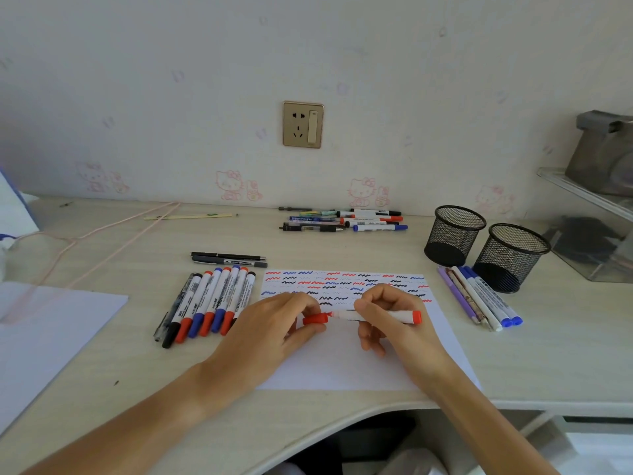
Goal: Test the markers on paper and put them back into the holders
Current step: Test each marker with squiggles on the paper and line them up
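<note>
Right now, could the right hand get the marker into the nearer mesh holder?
Probably yes: the right hand holds the marker, the nearer holder stands open-topped to its right, and only flat pens lie between.

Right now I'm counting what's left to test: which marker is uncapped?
The red marker over the paper: right hand holds its barrel, left hand pinches its cap. All others lie capped.

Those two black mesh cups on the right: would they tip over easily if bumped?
Probably yes. Both mesh cups look empty and thin-walled, so likely light. They stand upright on the desk, wider at the rim than at the base, so a knock may slide or topple them.
</note>
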